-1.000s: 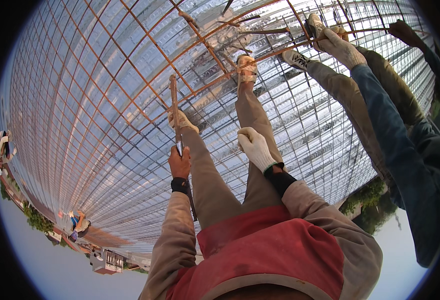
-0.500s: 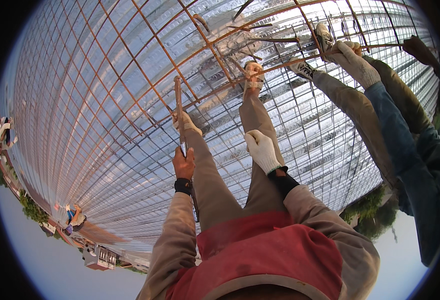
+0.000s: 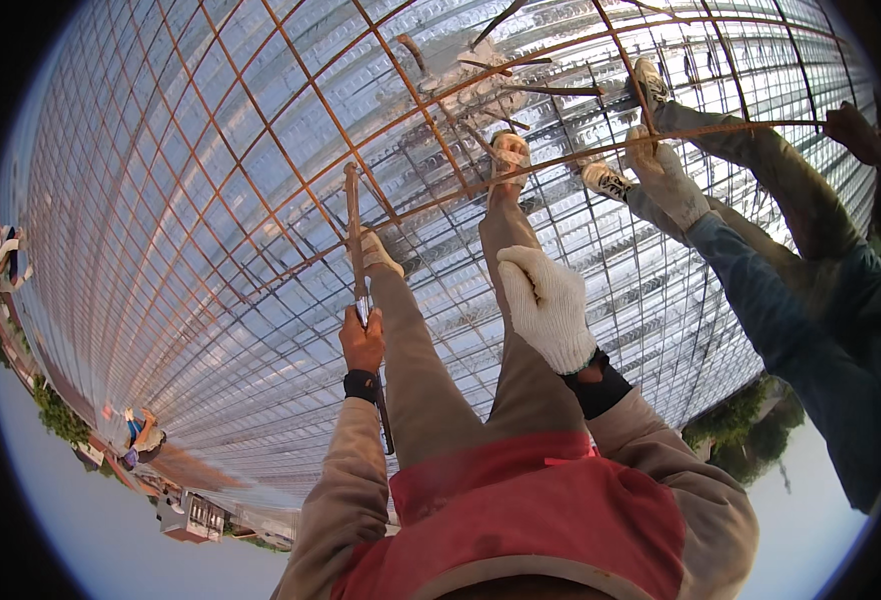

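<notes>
Gripping a rusty bar (image 3: 354, 220) over steel mesh (image 3: 422, 106): left hand (image 3: 363, 342). Gloved right hand (image 3: 549, 308) is curled; cannot tell whether it holds anything.

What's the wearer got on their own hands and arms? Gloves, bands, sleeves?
Left hand: ungloved, black wristband, tan sleeve. Right hand: white knit glove with a dark edge at the cuff, wide black band behind it, matching tan sleeve.
</notes>
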Motion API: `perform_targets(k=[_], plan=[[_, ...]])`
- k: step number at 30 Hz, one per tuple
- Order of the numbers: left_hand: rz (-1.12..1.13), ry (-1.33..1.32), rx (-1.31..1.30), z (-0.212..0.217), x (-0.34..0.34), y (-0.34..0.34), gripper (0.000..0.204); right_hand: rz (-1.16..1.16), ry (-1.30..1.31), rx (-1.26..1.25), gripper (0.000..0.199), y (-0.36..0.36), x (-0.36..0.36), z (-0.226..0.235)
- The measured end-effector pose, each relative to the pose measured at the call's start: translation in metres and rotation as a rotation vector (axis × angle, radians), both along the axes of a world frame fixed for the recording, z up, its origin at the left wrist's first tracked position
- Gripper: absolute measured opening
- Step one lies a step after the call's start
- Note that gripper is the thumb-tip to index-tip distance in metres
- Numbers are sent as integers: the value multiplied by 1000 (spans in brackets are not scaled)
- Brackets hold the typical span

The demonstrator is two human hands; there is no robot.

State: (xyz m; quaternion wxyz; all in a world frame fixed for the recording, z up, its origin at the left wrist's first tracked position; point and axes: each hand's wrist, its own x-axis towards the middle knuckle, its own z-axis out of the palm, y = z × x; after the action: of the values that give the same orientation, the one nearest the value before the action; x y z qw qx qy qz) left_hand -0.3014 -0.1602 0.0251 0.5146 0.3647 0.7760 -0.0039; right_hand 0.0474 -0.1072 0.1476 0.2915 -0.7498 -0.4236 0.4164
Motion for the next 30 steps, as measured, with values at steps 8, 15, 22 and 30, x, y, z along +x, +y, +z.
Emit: perform_targets(k=[8,15,22,30], plan=[[-68,-42,50,-43,-11,-15,30,761,-843,200,23,251,120,-120],[-30,-30,-8,-38,-17,-25,30,1007,-774,-125,23,319,138,-163],[-21,-18,85,-40,-26,-42,25,963,-783,-175,23,318,130,-162],[124,-98,15,-23,-26,-29,22,926,-799,-187,23,318,122,-161]])
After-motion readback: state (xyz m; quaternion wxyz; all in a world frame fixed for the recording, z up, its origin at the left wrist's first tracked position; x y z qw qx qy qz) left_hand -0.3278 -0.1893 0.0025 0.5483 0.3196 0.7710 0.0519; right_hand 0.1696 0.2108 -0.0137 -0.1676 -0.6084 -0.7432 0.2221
